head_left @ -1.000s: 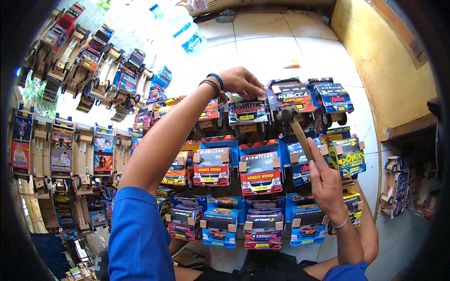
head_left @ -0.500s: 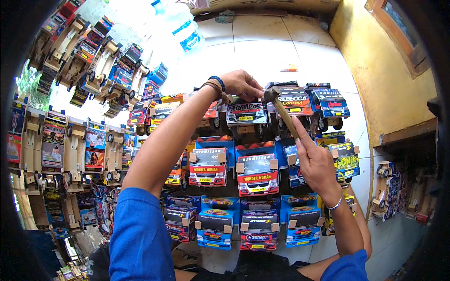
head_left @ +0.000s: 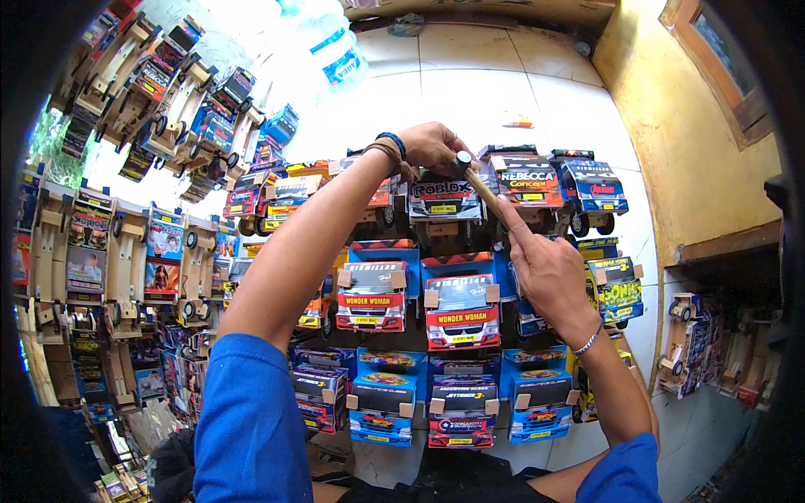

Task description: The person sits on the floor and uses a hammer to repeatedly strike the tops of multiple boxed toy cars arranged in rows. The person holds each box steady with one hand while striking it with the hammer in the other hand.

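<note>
In my right hand point(head_left: 549, 277) is a hammer point(head_left: 490, 199) with a wooden handle, the index finger stretched along it. The hammer's head is right at the fingertips of my left hand point(head_left: 429, 147). My left fingers are bent together at the top of a grey-and-black toy truck point(head_left: 444, 199) in the far row. What they pinch is hidden behind the hammer head. To the right of that truck stand an orange-red toy truck point(head_left: 528, 186) and a blue one point(head_left: 594, 191). Two red-and-white toy trucks point(head_left: 462, 314) sit in the row nearer to me.
Blue toy trucks point(head_left: 379, 412) form the nearest row. More wooden toy trucks point(head_left: 172, 251) are stacked at the left, others point(head_left: 689, 344) by the right wall. A clear plastic bottle point(head_left: 337, 54) and an orange-and-white tube point(head_left: 518, 124) are on the white tiled floor point(head_left: 470, 92).
The hammer has moved left, its head now over my left fingertips and turned so the round face shows. My right hand has shifted left with it; my left hand stays by the same truck.
</note>
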Tool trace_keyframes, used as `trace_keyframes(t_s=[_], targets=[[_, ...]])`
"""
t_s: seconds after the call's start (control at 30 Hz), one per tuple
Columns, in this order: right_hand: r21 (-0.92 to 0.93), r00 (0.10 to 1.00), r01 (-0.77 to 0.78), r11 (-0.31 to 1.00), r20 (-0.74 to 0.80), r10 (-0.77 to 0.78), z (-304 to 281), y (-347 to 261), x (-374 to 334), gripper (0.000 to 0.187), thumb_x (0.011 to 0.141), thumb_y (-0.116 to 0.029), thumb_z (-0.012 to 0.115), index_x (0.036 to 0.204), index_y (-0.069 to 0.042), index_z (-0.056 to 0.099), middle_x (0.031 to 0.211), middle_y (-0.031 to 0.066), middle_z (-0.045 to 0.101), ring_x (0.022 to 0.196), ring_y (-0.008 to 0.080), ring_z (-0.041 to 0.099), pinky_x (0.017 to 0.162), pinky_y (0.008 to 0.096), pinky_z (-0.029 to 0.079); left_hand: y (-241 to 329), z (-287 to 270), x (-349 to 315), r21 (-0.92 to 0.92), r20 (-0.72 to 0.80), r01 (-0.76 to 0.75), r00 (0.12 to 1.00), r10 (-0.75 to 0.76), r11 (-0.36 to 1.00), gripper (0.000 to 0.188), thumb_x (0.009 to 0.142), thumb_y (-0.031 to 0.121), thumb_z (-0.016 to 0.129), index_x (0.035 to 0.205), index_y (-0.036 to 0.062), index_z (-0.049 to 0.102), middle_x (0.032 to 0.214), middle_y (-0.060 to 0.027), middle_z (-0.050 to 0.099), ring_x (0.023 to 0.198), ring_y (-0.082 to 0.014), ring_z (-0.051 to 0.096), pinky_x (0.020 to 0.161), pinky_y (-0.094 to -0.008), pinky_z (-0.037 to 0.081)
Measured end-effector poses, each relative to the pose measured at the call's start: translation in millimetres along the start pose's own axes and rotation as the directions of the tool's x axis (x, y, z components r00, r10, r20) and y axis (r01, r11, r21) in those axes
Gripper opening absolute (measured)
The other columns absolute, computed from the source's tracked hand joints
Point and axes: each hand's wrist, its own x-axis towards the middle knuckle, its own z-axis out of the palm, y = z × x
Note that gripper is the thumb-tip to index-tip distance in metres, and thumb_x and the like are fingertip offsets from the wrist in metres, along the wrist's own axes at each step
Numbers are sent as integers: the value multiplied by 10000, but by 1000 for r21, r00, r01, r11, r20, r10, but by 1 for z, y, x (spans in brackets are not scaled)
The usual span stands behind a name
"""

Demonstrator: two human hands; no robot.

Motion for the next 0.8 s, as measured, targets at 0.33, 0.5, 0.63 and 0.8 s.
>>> trace_keyframes(t_s=[0.33, 0.5, 0.63, 0.8], targets=[[-246, 995, 96, 964, -2, -100, 1, 4, -2, 677, 968, -177, 612, 1595, -255, 368, 606, 23, 516, 519, 191, 439, 664, 354, 392, -1, 1, 3, 10, -21, 44, 999, -44, 999, 331, 886, 270, 813, 1141, 62, 774, 983, -38, 744, 853, -112, 631, 760, -262, 540], [-181, 996, 92, 979, 1, -94, 0, 6, -2, 689, 965, -185, 616, 1600, -247, 357, 609, 25, 505, 526, 192, 432, 667, 360, 390, -4, 1, 3, -8, -17, -30, 999, 29, 1000, 382, 870, 318, 827, 1152, 67, 769, 978, -41, 743, 832, -116, 624, 751, -269, 529], [-226, 995, 103, 969, 30, -99, -1, 9, -2, 697, 963, -183, 617, 1604, -238, 349, 608, 27, 509, 530, 191, 436, 667, 359, 389, -4, -1, 3, 16, -4, 7, 1000, -7, 1000, 386, 877, 335, 821, 1174, 94, 766, 1001, -55, 751, 863, -128, 643, 759, -266, 527], [-179, 992, 128, 976, 14, -128, -2, 12, 1, 705, 960, -182, 626, 1605, -239, 347, 606, 31, 520, 525, 194, 440, 662, 362, 388, 7, 2, -5, 36, -32, 127, 992, -126, 991, 386, 882, 354, 817, 1184, 120, 769, 1044, -57, 759, 919, -132, 653, 822, -264, 513]])
